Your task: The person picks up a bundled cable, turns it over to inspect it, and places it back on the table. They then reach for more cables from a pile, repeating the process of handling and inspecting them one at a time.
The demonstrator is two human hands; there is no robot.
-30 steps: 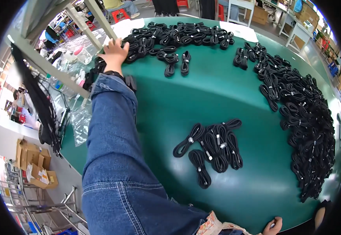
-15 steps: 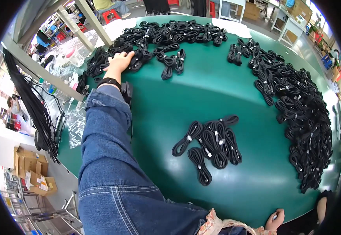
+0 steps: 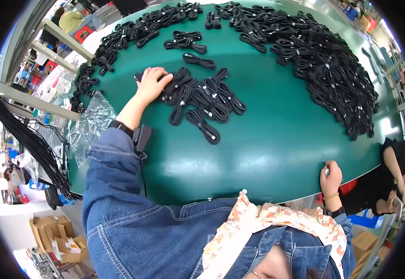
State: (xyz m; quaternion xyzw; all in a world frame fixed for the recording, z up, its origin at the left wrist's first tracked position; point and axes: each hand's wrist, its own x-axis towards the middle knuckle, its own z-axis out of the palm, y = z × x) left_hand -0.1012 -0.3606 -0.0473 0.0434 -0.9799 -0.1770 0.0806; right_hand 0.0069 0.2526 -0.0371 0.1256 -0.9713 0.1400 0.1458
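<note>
Blk cables [image 3: 202, 96] w/ pale ties [image 3: 213, 137] lay coiled on table [image 3: 258, 146], any print too small to read. L hand [image 3: 151, 84] lay over some, grip unclear; R hand [image 3: 333, 176] curled round pale thing [image 3: 327, 172]

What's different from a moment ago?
The left hand drew back from the far-left pile, apparently dragging black cable bundles toward the person, beside the middle cluster. The right hand still holds a small pale object; the right pile looks unchanged.

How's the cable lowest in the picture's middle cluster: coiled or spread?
Coiled: the black cable lies in a narrow oval bundle, strands running side by side.
</note>
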